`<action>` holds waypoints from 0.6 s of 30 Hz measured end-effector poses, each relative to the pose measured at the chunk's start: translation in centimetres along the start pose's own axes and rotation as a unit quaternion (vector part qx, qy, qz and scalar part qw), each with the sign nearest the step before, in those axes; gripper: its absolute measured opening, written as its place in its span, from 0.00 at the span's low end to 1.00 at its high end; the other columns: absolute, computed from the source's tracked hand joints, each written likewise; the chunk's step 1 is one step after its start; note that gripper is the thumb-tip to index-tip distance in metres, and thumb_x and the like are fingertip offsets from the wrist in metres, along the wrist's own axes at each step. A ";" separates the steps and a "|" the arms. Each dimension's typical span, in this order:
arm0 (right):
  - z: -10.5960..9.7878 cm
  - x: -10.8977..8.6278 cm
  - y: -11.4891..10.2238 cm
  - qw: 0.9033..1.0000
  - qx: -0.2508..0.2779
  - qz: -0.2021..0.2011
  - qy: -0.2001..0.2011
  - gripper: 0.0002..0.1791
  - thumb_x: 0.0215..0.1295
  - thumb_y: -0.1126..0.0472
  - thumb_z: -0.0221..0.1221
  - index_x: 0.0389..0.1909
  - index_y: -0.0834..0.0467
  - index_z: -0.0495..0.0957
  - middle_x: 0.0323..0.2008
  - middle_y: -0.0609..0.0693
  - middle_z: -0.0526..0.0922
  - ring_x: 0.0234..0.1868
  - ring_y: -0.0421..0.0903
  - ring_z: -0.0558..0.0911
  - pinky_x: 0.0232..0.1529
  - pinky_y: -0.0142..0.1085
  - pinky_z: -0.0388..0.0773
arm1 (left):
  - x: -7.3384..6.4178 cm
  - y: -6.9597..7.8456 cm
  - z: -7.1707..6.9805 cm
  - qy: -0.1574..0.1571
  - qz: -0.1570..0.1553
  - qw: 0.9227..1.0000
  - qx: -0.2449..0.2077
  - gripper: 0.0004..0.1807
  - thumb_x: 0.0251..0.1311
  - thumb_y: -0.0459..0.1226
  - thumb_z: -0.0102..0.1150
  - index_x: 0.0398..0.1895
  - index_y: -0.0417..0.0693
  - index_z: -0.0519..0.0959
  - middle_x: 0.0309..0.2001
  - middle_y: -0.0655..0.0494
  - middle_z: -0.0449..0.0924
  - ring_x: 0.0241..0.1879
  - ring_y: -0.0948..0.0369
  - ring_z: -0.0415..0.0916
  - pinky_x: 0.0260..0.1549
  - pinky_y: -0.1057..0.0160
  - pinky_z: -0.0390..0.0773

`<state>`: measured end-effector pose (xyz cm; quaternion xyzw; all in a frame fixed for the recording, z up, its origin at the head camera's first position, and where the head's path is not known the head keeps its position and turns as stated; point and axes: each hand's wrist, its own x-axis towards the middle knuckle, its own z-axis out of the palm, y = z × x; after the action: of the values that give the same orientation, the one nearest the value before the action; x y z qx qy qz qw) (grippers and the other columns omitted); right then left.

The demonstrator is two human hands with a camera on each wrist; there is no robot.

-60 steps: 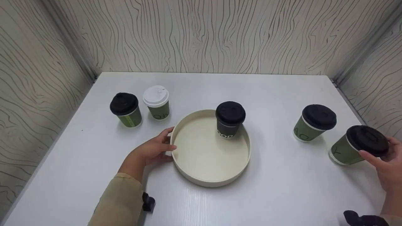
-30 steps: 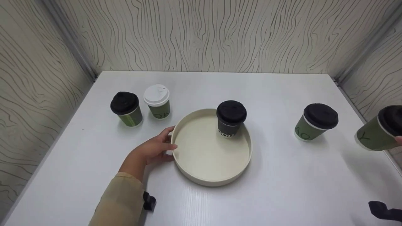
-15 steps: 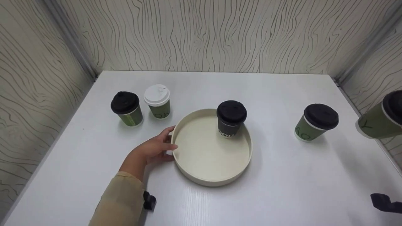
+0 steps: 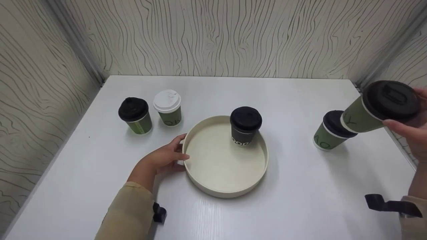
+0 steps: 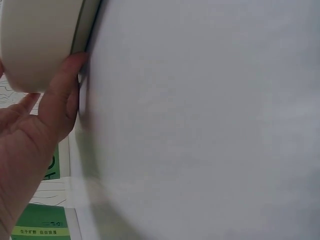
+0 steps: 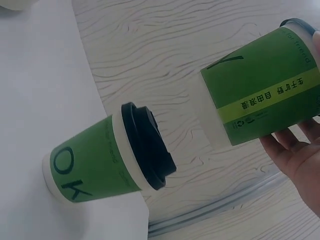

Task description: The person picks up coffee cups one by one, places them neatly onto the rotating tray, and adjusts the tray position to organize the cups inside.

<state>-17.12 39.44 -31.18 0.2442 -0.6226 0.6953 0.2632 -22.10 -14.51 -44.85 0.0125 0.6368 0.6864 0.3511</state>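
Observation:
My left hand [image 4: 163, 159] grips the left rim of a round cream tray [image 4: 213, 180], thumb over the edge and fingers along the outer wall. A dark grey paper coffee cup [image 4: 243, 136] with a black lid stands in the tray, towards its back right. At the right, my right hand [image 4: 415, 133] holds a green paper coffee cup [image 4: 362, 116] with a black lid up in the air, tilted. In the right wrist view its base hangs apart from another green cup [image 6: 95, 162] that stands on the table, also black-lidded.
Two more green cups stand at the back left of the white table [image 4: 290, 206]: a black-lidded cup [image 4: 139, 124] and a white-lidded cup [image 4: 170, 116]. Panels with a wood-grain pattern [image 4: 213, 36] enclose the table at the back and sides.
My right hand has lifted the green cup off the table, out towards the right edge, and then up and back left near the standing green cup. The left hand stays on the tray.

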 end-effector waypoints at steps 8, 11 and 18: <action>2.3 -0.3 1.1 0.996 0.045 0.061 -0.039 0.43 0.35 0.94 0.47 0.59 0.69 0.57 0.51 0.63 0.68 0.51 0.51 0.70 0.52 0.31 0.69 | 0.0 0.1 0.1 0.006 -0.011 1.000 -0.003 0.47 0.53 0.25 0.57 0.68 0.74 0.49 0.67 0.47 0.50 0.60 0.49 0.61 0.47 0.46 0.72; 3.0 -0.4 1.6 0.993 0.069 0.077 -0.050 0.43 0.35 0.95 0.45 0.59 0.68 0.57 0.51 0.62 0.68 0.51 0.51 0.71 0.50 0.31 0.71 | 0.1 0.1 0.1 0.007 -0.012 1.000 -0.008 0.47 0.52 0.25 0.57 0.67 0.76 0.50 0.67 0.48 0.50 0.60 0.50 0.61 0.47 0.47 0.72; 4.5 -0.7 2.9 0.989 0.074 0.098 -0.080 0.42 0.37 0.93 0.47 0.58 0.66 0.57 0.51 0.59 0.69 0.51 0.48 0.71 0.50 0.30 0.71 | 0.2 -0.2 -0.1 -0.002 -0.002 1.000 -0.007 0.47 0.52 0.27 0.60 0.67 0.77 0.50 0.66 0.48 0.51 0.61 0.50 0.60 0.48 0.46 0.72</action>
<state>-18.52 34.67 -33.34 0.2552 -0.6098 0.7399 0.1244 -22.25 -14.53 -45.15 0.0103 0.6312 0.6899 0.3543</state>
